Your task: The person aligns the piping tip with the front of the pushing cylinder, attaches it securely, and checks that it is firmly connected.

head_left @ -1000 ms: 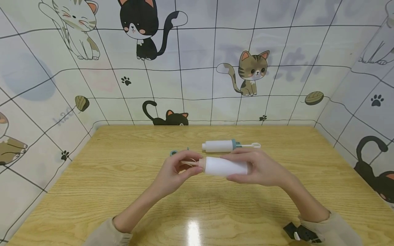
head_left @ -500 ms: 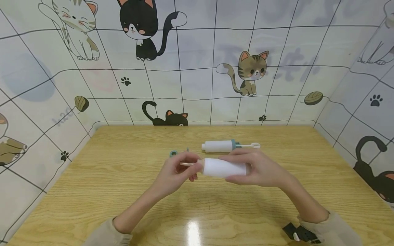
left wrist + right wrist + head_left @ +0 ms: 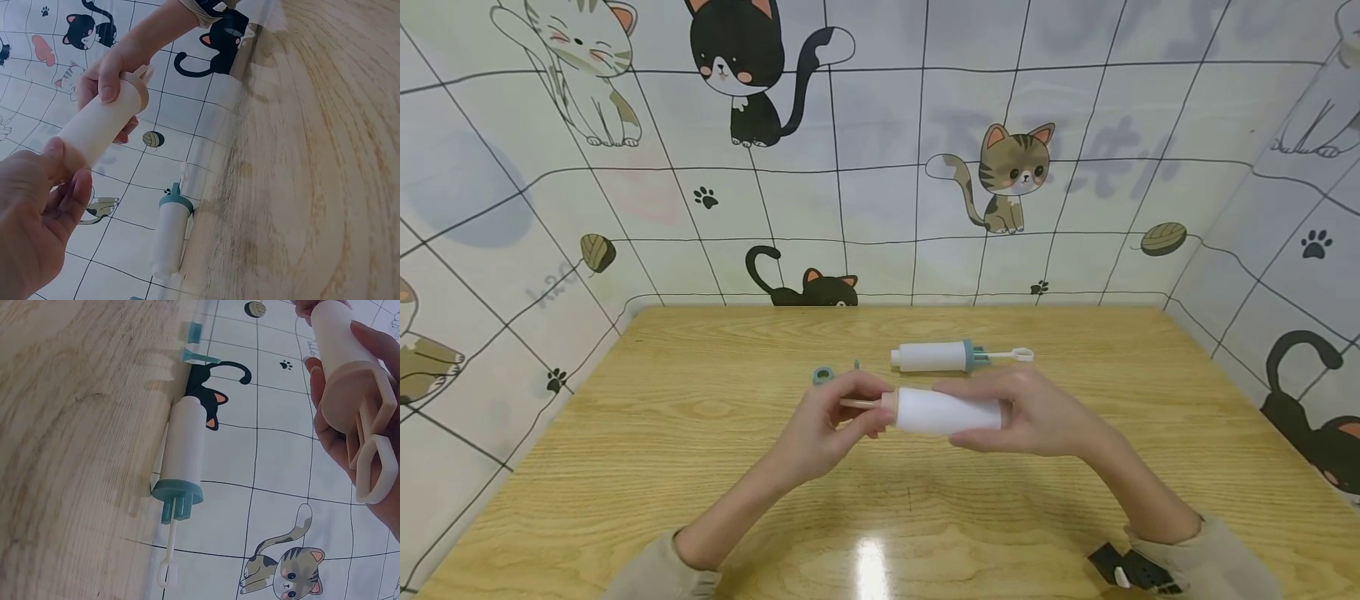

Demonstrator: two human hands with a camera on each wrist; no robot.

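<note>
ok, smooth white cylinder (image 3: 947, 411) held sideways above wood-grain table (image 3: 775, 517).
your left hand (image 3: 829, 425) pinches its pinkish neck (image 3: 891, 401), your right hand (image 3: 1033, 410) curls round the other end; teal-collared tube (image 3: 932, 357) lies behind.

Both forearms (image 3: 741, 493) slant inward toward the surface's far edge (image 3: 737, 321); left grip (image 3: 822, 429) pinching, thumb (image 3: 865, 423) opposite fingers (image 3: 861, 382), and near it the right grip (image 3: 1037, 410), thumb and fingers curled, holding!
</note>
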